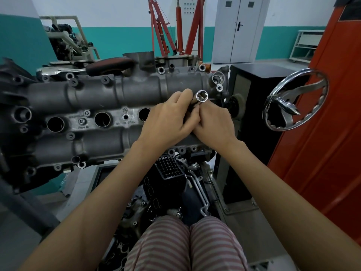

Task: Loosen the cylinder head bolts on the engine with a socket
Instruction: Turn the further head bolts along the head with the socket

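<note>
Down at the bottom, striped pink-and-white trousers (187,245) and, just beyond, a black ribbed plastic engine part (170,171) under the stand. Both bare forearms reach up the middle. The left hand (168,122) and the right hand (214,122) meet, fingers curled together round a shiny chrome socket (202,96), its open hexagonal mouth tilted up toward the camera, held just above the grey cast-aluminium cylinder head (109,106) near its right end. Dark bolt holes dot the casting. To the right, a chrome handwheel (297,100) on the black engine stand (259,90). Lying on the head's far edge, a ratchet with a red-black handle (109,66). Behind, a red engine crane (175,28) against the teal wall (121,40).
</note>
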